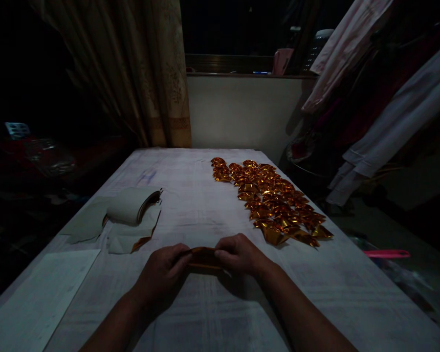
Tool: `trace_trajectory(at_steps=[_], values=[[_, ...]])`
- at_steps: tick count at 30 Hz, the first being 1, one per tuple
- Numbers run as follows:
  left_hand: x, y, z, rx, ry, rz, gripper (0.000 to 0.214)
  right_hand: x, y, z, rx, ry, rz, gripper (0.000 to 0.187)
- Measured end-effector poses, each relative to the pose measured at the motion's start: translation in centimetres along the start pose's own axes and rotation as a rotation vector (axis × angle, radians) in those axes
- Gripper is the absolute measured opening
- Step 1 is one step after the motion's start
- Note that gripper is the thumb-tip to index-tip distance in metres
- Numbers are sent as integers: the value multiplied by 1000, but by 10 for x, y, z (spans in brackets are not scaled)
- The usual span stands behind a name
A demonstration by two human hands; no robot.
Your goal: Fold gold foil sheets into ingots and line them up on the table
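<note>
Between my two hands is a strip of folded gold foil paper (205,257), held at its two ends just above the table. My left hand (167,264) pinches the left end between thumb and fingers. At the right end, my right hand (238,254) grips the paper in the same way. Farther off to the right lie many shiny folded gold foil pieces (271,195), crowded together in a long patch. On the left sits a curled stack of foil paper sheets (128,205), pale side up, with loose sheets (132,234) under and beside it.
A pale checked cloth covers the table (190,195). White paper (40,298) lies at the near left edge. Beyond stand a curtain (165,73), a low wall (242,107) and a sill with a pink cup (282,61). Clothes (381,112) hang at the right.
</note>
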State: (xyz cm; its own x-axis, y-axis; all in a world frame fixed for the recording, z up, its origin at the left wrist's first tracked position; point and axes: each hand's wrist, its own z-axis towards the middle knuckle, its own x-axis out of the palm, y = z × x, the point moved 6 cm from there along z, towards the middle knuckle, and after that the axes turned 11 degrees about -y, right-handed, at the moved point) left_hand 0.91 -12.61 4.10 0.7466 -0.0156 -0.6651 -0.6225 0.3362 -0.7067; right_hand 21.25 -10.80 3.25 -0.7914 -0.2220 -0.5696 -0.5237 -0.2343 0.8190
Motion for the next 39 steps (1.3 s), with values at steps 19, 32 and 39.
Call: trace_trajectory(at_steps=[19, 32, 39], values=[[2, -9, 31, -44, 73, 482, 18, 6, -9, 14, 8, -199, -447, 31], [9, -3, 36, 21, 79, 308, 7, 3, -8, 16, 3, -211, -422, 18], [8, 4, 36, -21, 52, 196, 8, -5, -14, 15, -37, -244, -204, 12]])
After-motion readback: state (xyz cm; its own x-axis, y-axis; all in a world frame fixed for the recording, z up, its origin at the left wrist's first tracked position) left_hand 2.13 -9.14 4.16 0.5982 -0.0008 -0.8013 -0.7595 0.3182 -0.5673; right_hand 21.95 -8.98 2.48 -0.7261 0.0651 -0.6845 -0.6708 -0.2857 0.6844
